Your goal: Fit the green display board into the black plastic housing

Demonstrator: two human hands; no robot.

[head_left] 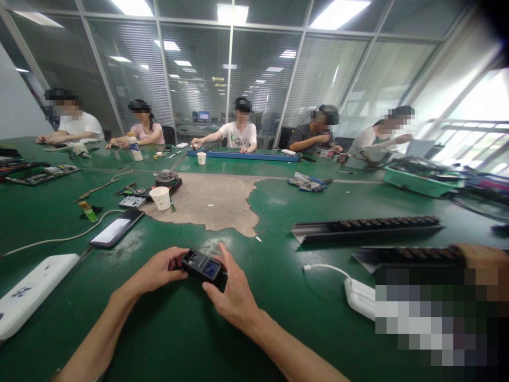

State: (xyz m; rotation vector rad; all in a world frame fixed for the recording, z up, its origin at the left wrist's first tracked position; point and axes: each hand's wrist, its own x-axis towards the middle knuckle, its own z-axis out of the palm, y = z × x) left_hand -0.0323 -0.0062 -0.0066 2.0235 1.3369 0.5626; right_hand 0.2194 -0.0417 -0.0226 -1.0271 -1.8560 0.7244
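A small black device with a little screen and buttons (202, 265) is tilted between my two hands, just above the green table (159, 329). My left hand (165, 268) grips its left end, thumb in front and fingers curled behind. Around the right end is my right hand (234, 286), the thumb along the near side and the index finger stretched up beyond the far side. The rest of the right fingers are partly hidden. On the device's face, the screen sits toward the right end.
To the left are a white power bank (40, 292), a phone (117, 228) and a paper cup (160, 198). Black metal rails (366, 228) and a white charger with cable (358, 297) lie right. Beyond are gloves (307, 182), a green basket (421, 180) and several seated people.
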